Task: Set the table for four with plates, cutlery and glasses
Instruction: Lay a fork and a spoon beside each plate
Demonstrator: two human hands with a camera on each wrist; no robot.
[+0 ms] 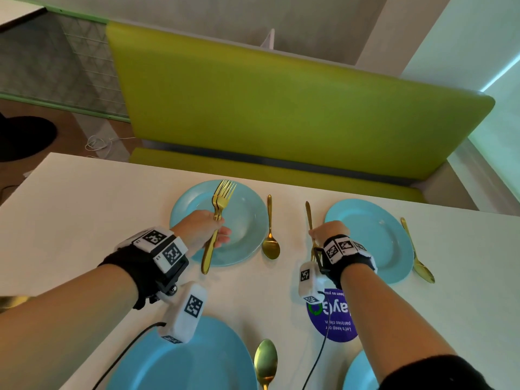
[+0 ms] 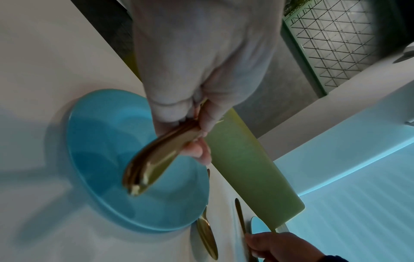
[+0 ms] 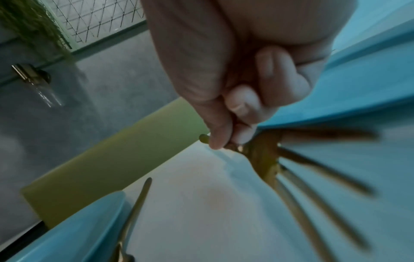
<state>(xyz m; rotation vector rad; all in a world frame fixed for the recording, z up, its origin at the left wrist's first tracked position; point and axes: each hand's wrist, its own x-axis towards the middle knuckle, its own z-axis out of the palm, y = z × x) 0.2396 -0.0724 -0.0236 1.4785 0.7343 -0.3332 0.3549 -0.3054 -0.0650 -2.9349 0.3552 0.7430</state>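
My left hand (image 1: 209, 230) grips a bundle of gold forks (image 1: 222, 201) by the handles, tines pointing away, above the far left blue plate (image 1: 247, 223). The left wrist view shows the handle ends (image 2: 154, 163) sticking out below the left hand (image 2: 197, 127) over that plate (image 2: 100, 159). My right hand (image 1: 326, 232) pinches a single gold fork (image 1: 308, 215) low over the table, just left of the far right plate (image 1: 374, 235). In the right wrist view its blurred tines (image 3: 313, 186) point toward the camera under the right hand (image 3: 233, 127). No glasses are in view.
A gold spoon (image 1: 270, 235) lies right of the far left plate and another spoon (image 1: 416, 254) right of the far right plate. Two more blue plates (image 1: 197, 361) (image 1: 357, 372) and a spoon (image 1: 266, 358) sit at the near edge. A purple sticker (image 1: 334, 322) marks the white table (image 1: 84, 220). A green bench (image 1: 281, 108) stands behind.
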